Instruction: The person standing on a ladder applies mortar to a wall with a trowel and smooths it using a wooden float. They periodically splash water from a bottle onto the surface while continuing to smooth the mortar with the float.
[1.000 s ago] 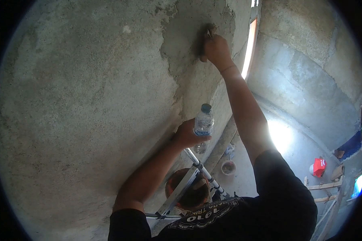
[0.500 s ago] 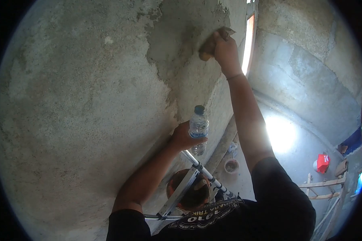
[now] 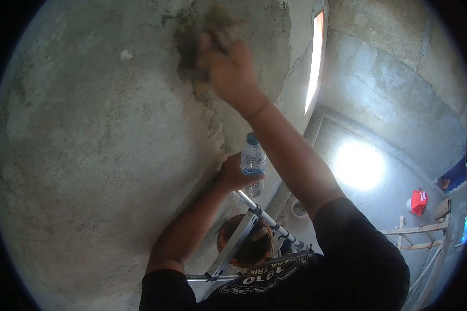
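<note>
My right hand (image 3: 233, 72) is closed on a dirty tan sponge (image 3: 224, 23), which it presses against the grey plaster wall (image 3: 114, 135) near the top of the view. Motion blurs both the hand and the sponge. Around them, the plaster has a darker, damp-looking patch (image 3: 264, 57). Lower down, my left hand (image 3: 236, 173) is wrapped round a clear plastic water bottle (image 3: 253, 158) with a dark cap and a blue label. The bottle stands nearly upright, close to the wall and above a metal ladder's rail.
Below my hands is the aluminium ladder (image 3: 264, 215), with a round bucket (image 3: 228, 233) behind its rails. A smaller container (image 3: 299, 209) rests on the floor. To the right are a red bag (image 3: 418, 202) and a wooden frame (image 3: 420, 229). A narrow bright opening (image 3: 314, 62) cuts the wall.
My right hand has swept left across the wall with the sponge, from beside the bright opening to the patch's left edge. My left hand still holds the bottle in nearly the same place.
</note>
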